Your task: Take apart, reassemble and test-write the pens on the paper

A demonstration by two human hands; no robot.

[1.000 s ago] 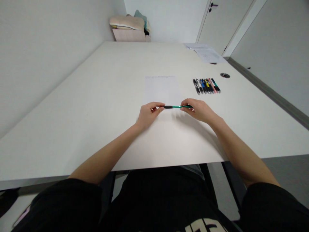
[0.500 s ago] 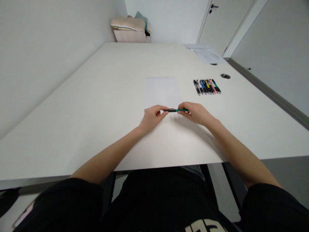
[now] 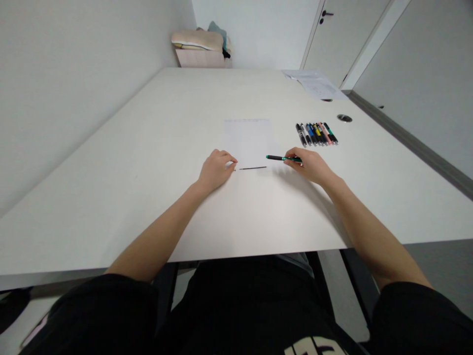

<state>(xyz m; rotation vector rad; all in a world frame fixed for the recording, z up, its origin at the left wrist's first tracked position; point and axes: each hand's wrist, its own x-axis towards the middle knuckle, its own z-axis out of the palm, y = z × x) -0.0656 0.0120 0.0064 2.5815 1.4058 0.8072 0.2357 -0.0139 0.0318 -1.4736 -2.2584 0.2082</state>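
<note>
My right hand pinches a pen barrel, dark grip with green parts, held nearly level just above the table, its green-tipped end pointing left. Between my hands a thin dark pen refill lies at the near edge of a white paper sheet. My left hand is left of the refill, apart from the pen. Its thumb and index fingertips are close together; what they hold, if anything, is too small to make out. A tiny dark piece shows by the left thumb.
A row of several pens lies right of the sheet on the white table. Loose papers are at the far right, near a round metal table fitting. Folded cloth sits beyond the far edge.
My left hand has let go of the pen's grip end and moved left. My right hand has carried the pen right and slightly away from me, leaving the refill in fuller view.
</note>
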